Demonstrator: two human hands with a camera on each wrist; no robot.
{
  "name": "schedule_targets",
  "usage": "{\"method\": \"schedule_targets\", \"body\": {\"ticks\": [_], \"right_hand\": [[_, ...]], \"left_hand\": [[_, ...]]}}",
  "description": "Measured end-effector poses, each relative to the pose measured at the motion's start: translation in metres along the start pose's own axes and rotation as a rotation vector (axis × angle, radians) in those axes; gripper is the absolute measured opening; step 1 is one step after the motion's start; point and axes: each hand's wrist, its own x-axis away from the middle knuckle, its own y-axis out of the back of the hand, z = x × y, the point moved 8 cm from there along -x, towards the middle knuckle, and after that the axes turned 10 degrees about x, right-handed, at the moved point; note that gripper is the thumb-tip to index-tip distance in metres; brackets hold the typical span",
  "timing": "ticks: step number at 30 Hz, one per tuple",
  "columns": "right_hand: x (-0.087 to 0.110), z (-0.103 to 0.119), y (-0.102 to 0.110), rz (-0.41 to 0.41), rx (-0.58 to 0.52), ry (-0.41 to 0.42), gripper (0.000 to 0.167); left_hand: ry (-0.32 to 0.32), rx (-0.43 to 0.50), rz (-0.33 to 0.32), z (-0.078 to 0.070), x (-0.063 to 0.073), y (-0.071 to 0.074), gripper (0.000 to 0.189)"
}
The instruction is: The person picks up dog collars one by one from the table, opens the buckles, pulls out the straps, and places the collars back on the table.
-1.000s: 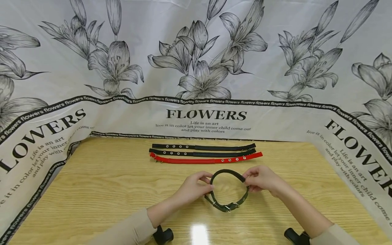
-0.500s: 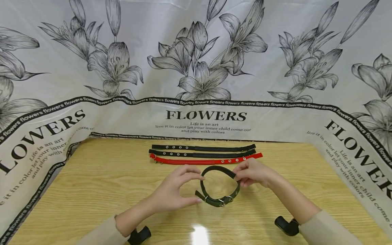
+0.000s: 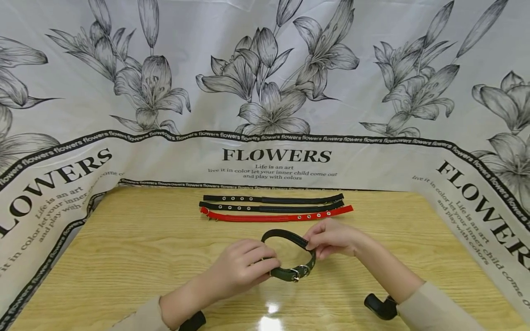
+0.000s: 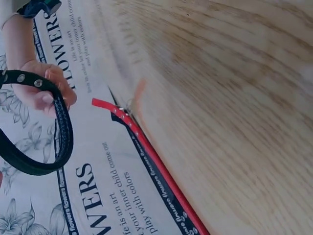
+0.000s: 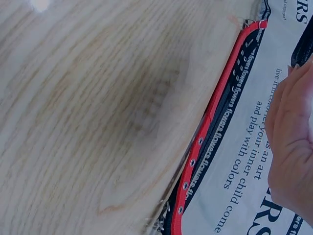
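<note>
A dark collar (image 3: 285, 275), fastened into a loop by its metal buckle (image 3: 296, 277), is held up over the table. My left hand (image 3: 244, 266) grips the loop's left side, its fingers covering the strap's end there. On the opposite side my right hand (image 3: 333, 237) pinches the band between thumb and fingers. The left wrist view shows the loop (image 4: 63, 132) from the side, with metal eyelets along the strap and the right hand (image 4: 44, 90) behind it. In the right wrist view, a hand (image 5: 293, 142) meets a piece of dark band at the right edge.
Beyond the hands lie a red collar (image 3: 248, 218) and two black collars, one marked by its strap (image 3: 290, 200), laid out straight side by side. The wooden table (image 3: 145, 257) ends at a white flower-printed cloth (image 3: 165, 158). Black fittings (image 3: 381, 307) sit by the wrists.
The looped collar has shifted left, with the right hand moving along. My left hand loosened from the loop, its fingers spread, then closed over its left side and the strap's loose end.
</note>
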Motion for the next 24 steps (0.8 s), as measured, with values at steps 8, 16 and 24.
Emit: {"method": "schedule_targets", "body": {"ticks": [8,16,24], "right_hand": [[0.002,0.019,-0.014,-0.014,0.165,0.123,0.028],[0.026,0.074,-0.018,-0.344,0.429,0.481,0.023],[0.055,0.115,-0.057,-0.541,0.826,0.831,0.017]], "left_hand": [[0.098,0.075,-0.013,0.009,0.0,0.007,0.019],[0.378,0.219,-0.007,0.031,0.008,0.004,0.021],[0.495,0.252,-0.039,0.039,0.012,0.004,0.023]]}}
